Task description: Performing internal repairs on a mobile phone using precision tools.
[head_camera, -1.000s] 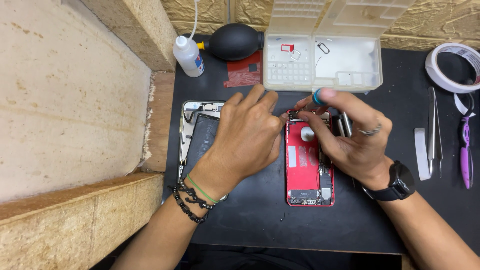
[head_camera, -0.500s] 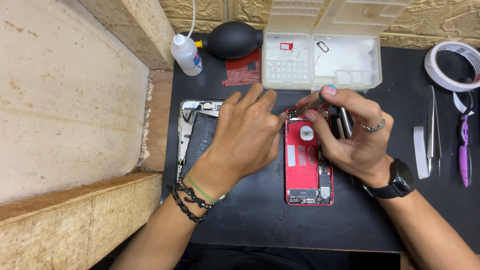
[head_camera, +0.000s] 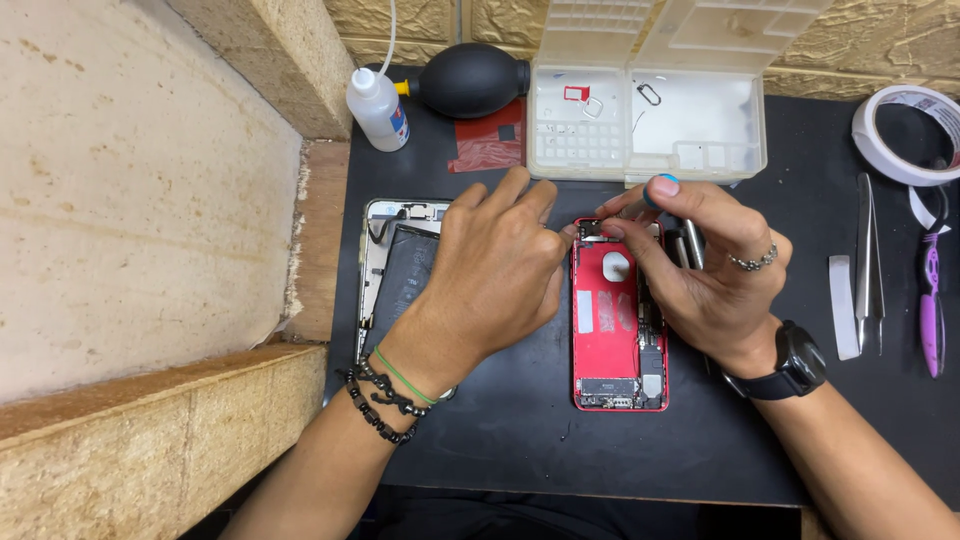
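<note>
Red phone housing [head_camera: 620,335] lying face-open on the black mat [head_camera: 520,440], a little right of centre, long side running near to far, small parts and a connector strip showing inside. Going left to right: pale stone blocks [head_camera: 140,230] at the far left edge; white squeeze bottle [head_camera: 377,108] and black rubber air blower [head_camera: 472,80] at the far side, with a red adhesive sheet [head_camera: 488,145] just near of them. Detached screen assembly [head_camera: 400,275] flat on the mat, partly under the left hand [head_camera: 495,275]. Left hand resting palm down across that assembly, beaded and green bands at the wrist, fingers loosely spread, fingertips reaching to the housing's far left corner; holding anything there, cannot tell. Right hand [head_camera: 700,270] just beside, over the housing's far end, ring on one finger, dark watch at the wrist, thumb and forefinger pinched shut around a thin screwdriver [head_camera: 650,195] with a blue cap, tip down at the housing's far edge. Clear plastic parts box [head_camera: 650,125] open at the far side. Farther right: metal tweezers [head_camera: 865,260], a purple-handled tool [head_camera: 932,310] and a roll of white tape [head_camera: 900,135].
</note>
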